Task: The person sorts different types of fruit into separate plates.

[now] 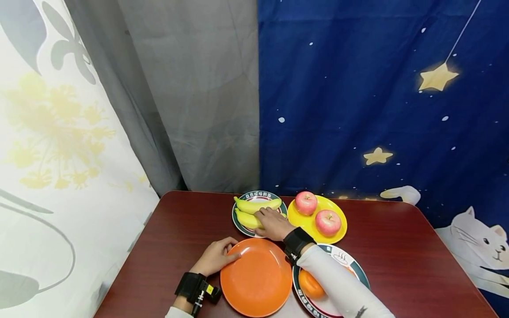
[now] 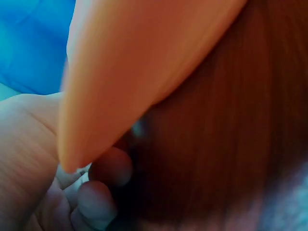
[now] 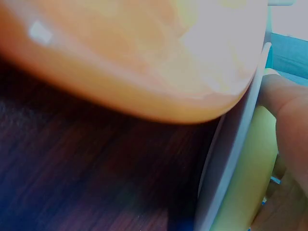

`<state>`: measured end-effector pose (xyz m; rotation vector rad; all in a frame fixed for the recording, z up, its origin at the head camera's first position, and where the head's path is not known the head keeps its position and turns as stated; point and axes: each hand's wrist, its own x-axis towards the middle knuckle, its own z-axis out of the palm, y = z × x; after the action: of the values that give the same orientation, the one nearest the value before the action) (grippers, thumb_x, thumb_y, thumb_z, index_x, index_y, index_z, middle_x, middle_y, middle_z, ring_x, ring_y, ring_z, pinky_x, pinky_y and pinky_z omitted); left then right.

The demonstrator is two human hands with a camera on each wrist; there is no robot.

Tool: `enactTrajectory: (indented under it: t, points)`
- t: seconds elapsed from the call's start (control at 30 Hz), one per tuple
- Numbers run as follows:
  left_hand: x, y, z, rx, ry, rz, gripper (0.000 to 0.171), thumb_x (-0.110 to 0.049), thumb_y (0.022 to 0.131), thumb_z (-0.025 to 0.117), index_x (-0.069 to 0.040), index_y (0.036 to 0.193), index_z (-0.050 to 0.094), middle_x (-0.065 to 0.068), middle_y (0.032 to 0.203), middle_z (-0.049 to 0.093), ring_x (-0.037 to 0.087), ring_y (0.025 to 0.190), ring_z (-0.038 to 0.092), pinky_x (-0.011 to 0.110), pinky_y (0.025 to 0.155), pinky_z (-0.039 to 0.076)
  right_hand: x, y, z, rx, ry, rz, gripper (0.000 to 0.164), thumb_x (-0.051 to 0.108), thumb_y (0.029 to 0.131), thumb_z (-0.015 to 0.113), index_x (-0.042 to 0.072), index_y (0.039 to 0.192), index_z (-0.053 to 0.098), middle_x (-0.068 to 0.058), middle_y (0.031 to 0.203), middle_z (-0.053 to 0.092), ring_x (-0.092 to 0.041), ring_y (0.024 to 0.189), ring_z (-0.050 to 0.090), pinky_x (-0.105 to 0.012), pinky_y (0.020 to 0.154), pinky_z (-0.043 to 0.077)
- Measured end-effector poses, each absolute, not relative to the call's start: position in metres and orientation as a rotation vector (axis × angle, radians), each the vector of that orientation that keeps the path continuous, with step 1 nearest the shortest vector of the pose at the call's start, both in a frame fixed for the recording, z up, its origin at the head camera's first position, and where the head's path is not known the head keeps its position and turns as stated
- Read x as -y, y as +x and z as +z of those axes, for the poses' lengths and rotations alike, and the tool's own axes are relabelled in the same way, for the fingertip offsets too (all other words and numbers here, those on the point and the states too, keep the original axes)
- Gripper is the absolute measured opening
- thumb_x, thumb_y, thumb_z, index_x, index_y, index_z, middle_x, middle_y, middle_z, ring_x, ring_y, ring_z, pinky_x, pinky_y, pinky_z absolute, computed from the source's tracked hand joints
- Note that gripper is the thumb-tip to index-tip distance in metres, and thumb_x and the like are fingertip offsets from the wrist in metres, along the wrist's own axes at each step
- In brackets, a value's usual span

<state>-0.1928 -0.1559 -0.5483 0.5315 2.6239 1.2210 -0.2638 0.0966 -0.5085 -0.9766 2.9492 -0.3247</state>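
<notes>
My left hand grips the left rim of an orange plate, thumb on top. In the left wrist view, fingers curl beneath the plate's edge. Beyond it, my right hand reaches over a green-rimmed plate and holds the nearer banana, covering its right part. Another banana lies just behind on the same plate. The right wrist view shows the hand against the yellow banana, close to the plate's edge.
A yellow plate with two apples stands at the back right. Nearer, my right sleeve crosses over a green-rimmed plate holding orange fruit. Curtains hang behind the dark red table.
</notes>
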Motion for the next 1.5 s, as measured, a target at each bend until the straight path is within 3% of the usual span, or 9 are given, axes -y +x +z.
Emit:
enactTrajectory:
  t: [0.23, 0.43, 0.57, 0.77, 0.9, 1.0, 1.13, 1.37, 1.5]
  points:
    - [0.155, -0.193, -0.554, -2.596, 0.533, 1.28, 0.03, -0.035, 0.098, 0.078, -0.014, 0.119, 0.073, -0.004, 0.078, 0.06, 0.006, 0.059, 0.049, 0.021, 0.058, 0.041, -0.099, -0.265, -0.508, -2.94, -0.966, -0.305, 0.047, 0.035, 0.099, 0.076, 0.006, 0.133, 0.063, -0.008, 0.116, 0.063, -0.024, 0.103, 0.058, -0.042, 0.095, 0.052]
    - [0.156, -0.194, -0.559, -2.583, 0.51, 1.286, 0.03, -0.035, 0.098, 0.078, -0.015, 0.119, 0.074, -0.004, 0.078, 0.06, 0.007, 0.059, 0.049, 0.021, 0.057, 0.04, -0.1, -0.253, -0.496, -2.921, -1.012, -0.406, 0.043, 0.035, 0.094, 0.077, 0.013, 0.124, 0.055, 0.001, 0.081, 0.053, -0.016, 0.073, 0.054, -0.032, 0.071, 0.046]
    - [0.158, -0.195, -0.561, -2.568, 0.511, 1.317, 0.032, -0.038, 0.098, 0.077, -0.014, 0.118, 0.073, -0.003, 0.08, 0.061, 0.009, 0.062, 0.051, 0.022, 0.059, 0.041, -0.1, -0.236, -0.48, -2.96, -1.08, -0.441, 0.044, 0.046, 0.095, 0.076, 0.018, 0.123, 0.055, 0.008, 0.077, 0.046, -0.011, 0.067, 0.049, -0.027, 0.066, 0.041]
    - [0.162, -0.195, -0.566, -2.575, 0.501, 1.395, 0.024, -0.031, 0.099, 0.076, -0.014, 0.116, 0.072, -0.005, 0.072, 0.054, 0.006, 0.057, 0.045, 0.021, 0.057, 0.038, -0.094, -0.194, -0.464, -2.981, -1.297, -0.333, 0.039, 0.059, 0.096, 0.072, 0.022, 0.1, 0.06, 0.011, 0.073, 0.048, -0.008, 0.061, 0.045, -0.022, 0.055, 0.034]
    - [0.164, -0.195, -0.567, -2.574, 0.539, 1.442, 0.015, -0.016, 0.101, 0.072, -0.011, 0.115, 0.073, -0.005, 0.071, 0.052, 0.005, 0.058, 0.044, 0.02, 0.062, 0.038, -0.091, -0.165, -0.469, -2.895, -1.385, -0.337, 0.039, 0.06, 0.095, 0.073, 0.023, 0.105, 0.065, 0.013, 0.077, 0.054, -0.005, 0.064, 0.046, -0.019, 0.056, 0.034]
    - [0.165, -0.196, -0.567, -2.531, 0.54, 1.475, 0.018, -0.023, 0.103, 0.071, -0.011, 0.116, 0.074, -0.004, 0.077, 0.057, 0.005, 0.061, 0.047, 0.02, 0.063, 0.04, -0.09, -0.149, -0.479, -2.798, -1.451, -0.327, 0.039, 0.059, 0.098, 0.07, 0.022, 0.11, 0.065, 0.013, 0.079, 0.053, -0.004, 0.067, 0.046, -0.017, 0.061, 0.035]
    - [0.164, -0.195, -0.566, -2.491, 0.501, 1.491, 0.029, -0.038, 0.101, 0.074, -0.013, 0.117, 0.075, -0.002, 0.079, 0.059, 0.007, 0.06, 0.048, 0.02, 0.061, 0.041, -0.089, -0.138, -0.495, -2.733, -1.554, -0.231, 0.037, 0.06, 0.101, 0.065, 0.023, 0.105, 0.061, 0.016, 0.077, 0.048, -0.002, 0.067, 0.043, -0.017, 0.065, 0.032]
    - [0.163, -0.194, -0.565, -2.502, 0.505, 1.49, 0.029, -0.037, 0.101, 0.074, -0.012, 0.116, 0.075, -0.003, 0.078, 0.058, 0.006, 0.06, 0.047, 0.02, 0.061, 0.041, -0.088, -0.132, -0.513, -2.732, -1.662, -0.104, 0.04, 0.062, 0.102, 0.06, 0.024, 0.113, 0.065, 0.013, 0.095, 0.063, -0.002, 0.078, 0.051, -0.016, 0.071, 0.038]
    - [0.163, -0.194, -0.565, -2.514, 0.487, 1.486, 0.028, -0.037, 0.101, 0.075, -0.013, 0.116, 0.075, -0.003, 0.078, 0.058, 0.006, 0.06, 0.047, 0.019, 0.061, 0.04, -0.088, -0.13, -0.515, -2.759, -1.669, -0.071, 0.044, 0.064, 0.102, 0.059, 0.024, 0.122, 0.065, 0.009, 0.107, 0.062, -0.005, 0.088, 0.053, -0.017, 0.074, 0.04]
